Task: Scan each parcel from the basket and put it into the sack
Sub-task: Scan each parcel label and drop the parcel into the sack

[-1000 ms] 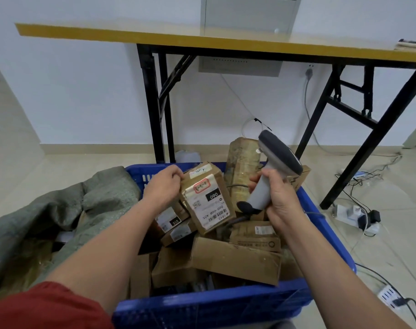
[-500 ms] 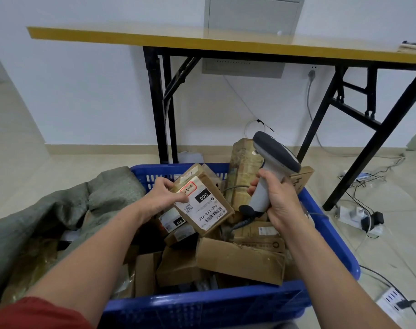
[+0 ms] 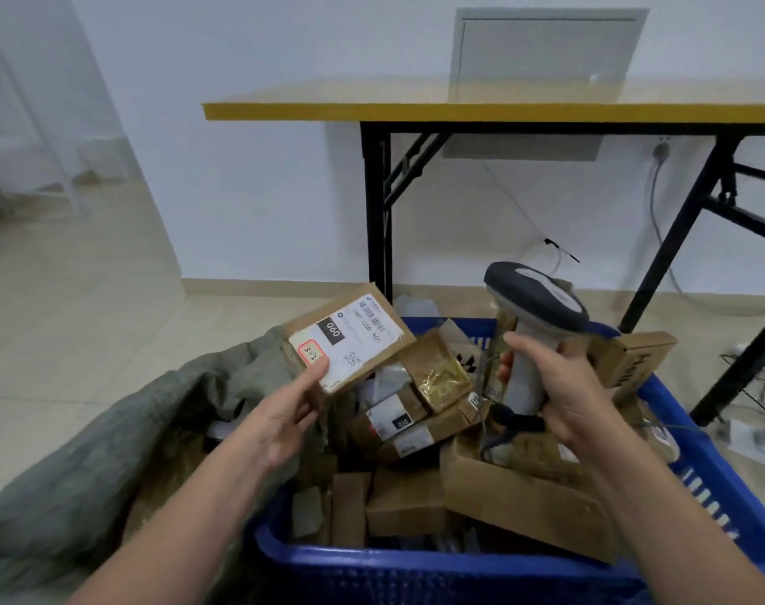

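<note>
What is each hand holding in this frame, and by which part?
The left hand pinches the labelled parcel at its near corner, thumb on the label. The right hand grips the scanner by its handle.

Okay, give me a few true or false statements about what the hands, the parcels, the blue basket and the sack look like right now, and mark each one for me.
1. The left hand holds a labelled parcel. True.
2. The right hand is empty. False: it grips the scanner by its handle.
3. The labelled parcel lies inside the sack. False: the left hand holds it up in the air.
4. Other parcels lie in the blue basket. True.
5. The sack is to the right of the blue basket. False: it is to the left.
</note>
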